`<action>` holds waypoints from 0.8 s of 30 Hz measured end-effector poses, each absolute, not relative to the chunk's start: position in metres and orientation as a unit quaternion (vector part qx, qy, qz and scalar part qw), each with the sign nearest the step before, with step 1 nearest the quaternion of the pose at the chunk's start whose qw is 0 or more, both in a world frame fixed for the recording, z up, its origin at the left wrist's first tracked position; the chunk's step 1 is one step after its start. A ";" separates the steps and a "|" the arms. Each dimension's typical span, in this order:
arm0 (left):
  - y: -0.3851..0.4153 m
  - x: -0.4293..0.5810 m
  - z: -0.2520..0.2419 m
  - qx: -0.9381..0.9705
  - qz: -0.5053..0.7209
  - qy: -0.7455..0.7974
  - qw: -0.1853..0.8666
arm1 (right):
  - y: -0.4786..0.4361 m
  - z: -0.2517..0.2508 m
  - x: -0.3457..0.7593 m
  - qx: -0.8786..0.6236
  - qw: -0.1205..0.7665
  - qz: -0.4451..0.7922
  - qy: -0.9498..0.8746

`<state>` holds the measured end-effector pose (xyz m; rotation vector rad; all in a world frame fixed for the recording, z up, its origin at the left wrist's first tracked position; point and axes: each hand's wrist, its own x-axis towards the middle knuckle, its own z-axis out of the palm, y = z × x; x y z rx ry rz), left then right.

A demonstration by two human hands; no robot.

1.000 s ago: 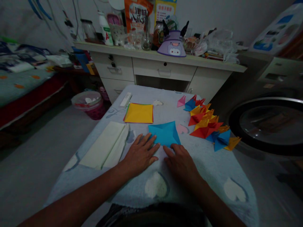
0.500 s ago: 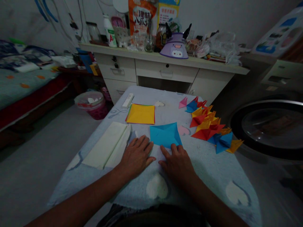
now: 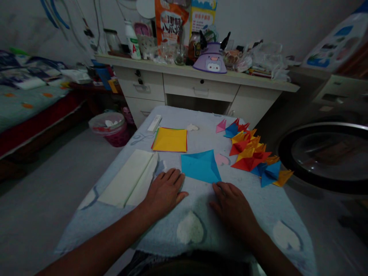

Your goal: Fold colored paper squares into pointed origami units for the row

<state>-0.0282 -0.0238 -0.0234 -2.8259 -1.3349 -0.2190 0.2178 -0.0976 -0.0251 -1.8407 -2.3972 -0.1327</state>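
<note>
The left hand (image 3: 165, 191) lies flat, palm down on the cloth-covered surface (image 3: 258, 207), fingers spread and holding nothing; the right hand (image 3: 234, 207) rests the same way, also empty. The blue folded paper (image 3: 201, 166) lies just beyond both hands' fingertips, its near corner closest to the right hand. A yellow paper stack (image 3: 170, 140) sits farther beyond the left hand, and a heap of folded paper shapes (image 3: 253, 153) lies ahead and right of the right hand

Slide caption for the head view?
Left hand and right hand lie flat on the heart-print cloth by a folded blue paper; yellow-topped paper stack behind, folded paper pieces at right.
</note>
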 end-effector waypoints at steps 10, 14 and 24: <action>-0.024 -0.029 -0.027 -0.899 -0.074 -0.432 -0.012 | -0.118 -0.034 0.249 -0.612 0.071 -0.077 -0.784; -0.023 -0.029 -0.026 -0.898 -0.075 -0.432 -0.019 | -0.115 -0.030 0.256 -0.622 0.096 -0.063 -0.775; 0.010 -0.029 0.002 -0.839 -0.146 -0.488 -0.191 | -0.069 0.000 0.234 -0.607 0.178 0.005 -0.774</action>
